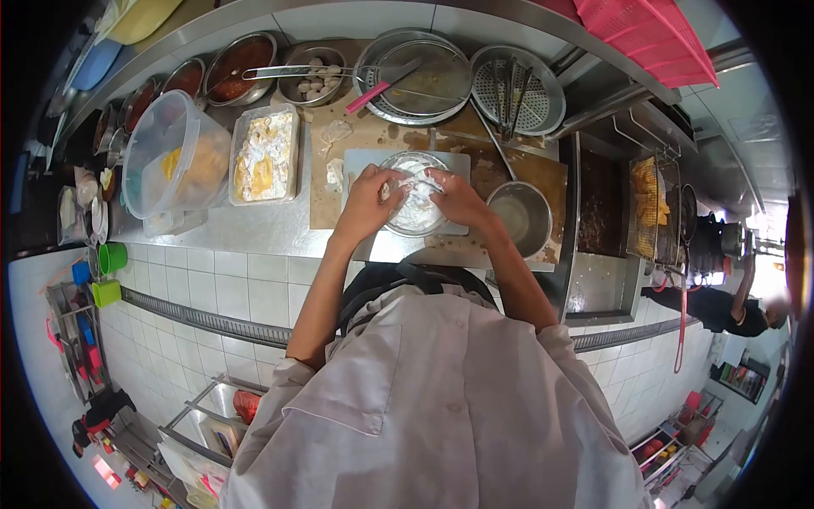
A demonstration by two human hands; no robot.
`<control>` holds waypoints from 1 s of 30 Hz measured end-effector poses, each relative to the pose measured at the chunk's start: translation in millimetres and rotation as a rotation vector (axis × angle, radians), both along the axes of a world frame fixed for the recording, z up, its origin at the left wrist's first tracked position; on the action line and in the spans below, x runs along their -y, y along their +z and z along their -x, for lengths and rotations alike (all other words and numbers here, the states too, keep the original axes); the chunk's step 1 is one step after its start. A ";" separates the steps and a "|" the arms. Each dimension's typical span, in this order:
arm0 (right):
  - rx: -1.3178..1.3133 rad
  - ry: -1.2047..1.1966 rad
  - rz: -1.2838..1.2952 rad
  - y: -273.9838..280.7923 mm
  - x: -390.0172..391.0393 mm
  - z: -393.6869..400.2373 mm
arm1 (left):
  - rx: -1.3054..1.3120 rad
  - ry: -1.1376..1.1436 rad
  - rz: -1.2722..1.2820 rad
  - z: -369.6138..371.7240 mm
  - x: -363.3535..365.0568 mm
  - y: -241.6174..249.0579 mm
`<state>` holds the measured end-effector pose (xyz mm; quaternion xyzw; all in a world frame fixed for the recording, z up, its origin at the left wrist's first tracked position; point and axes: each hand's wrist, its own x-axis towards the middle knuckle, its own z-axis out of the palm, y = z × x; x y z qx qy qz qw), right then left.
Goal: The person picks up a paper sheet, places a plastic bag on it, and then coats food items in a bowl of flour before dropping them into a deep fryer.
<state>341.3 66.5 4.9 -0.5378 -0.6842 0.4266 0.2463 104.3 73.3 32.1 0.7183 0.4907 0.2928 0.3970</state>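
My left hand point(370, 204) and my right hand point(462, 200) meet over a round metal bowl point(414, 234) of white flour-like powder point(417, 212). Powder coats the fingertips of both. Their fingers are curled inward, closed on something white-dusted that I cannot make out. Beneath the bowl lies a pale flat board point(459, 166). To the left is a rectangular plastic tub point(267, 153) of yellow pieces dusted in white, beside a clear plastic bucket point(144, 182) with yellow-orange food inside. A steel pot point(519, 219) of cloudy liquid stands close to my right forearm.
A pink-handled knife point(373, 93) rests across a strainer over a basin point(370, 64). Tongs lie in a perforated colander point(543, 119). Bowls of red sauce point(241, 68) line the back left. At right hangs a fryer basket point(657, 204) of fries; beyond it stands another person point(733, 310).
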 end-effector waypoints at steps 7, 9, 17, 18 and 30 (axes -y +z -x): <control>0.029 -0.104 0.039 5.5 9.4 -7.7 | 0.079 -0.045 0.038 -9.0 0.6 -2.5; 0.028 -0.127 0.033 7.1 11.6 -6.7 | 0.069 -0.030 0.045 -9.6 2.6 -0.7; -0.024 -0.102 -0.135 5.0 14.8 -4.7 | 0.161 0.013 0.172 -8.7 5.6 -20.4; -0.021 -0.087 -0.169 4.1 15.2 -4.1 | 0.160 -0.001 0.186 -8.4 4.4 -17.4; 0.129 -0.115 -0.376 9.2 15.2 3.4 | 0.034 0.152 0.182 -17.0 11.0 -6.3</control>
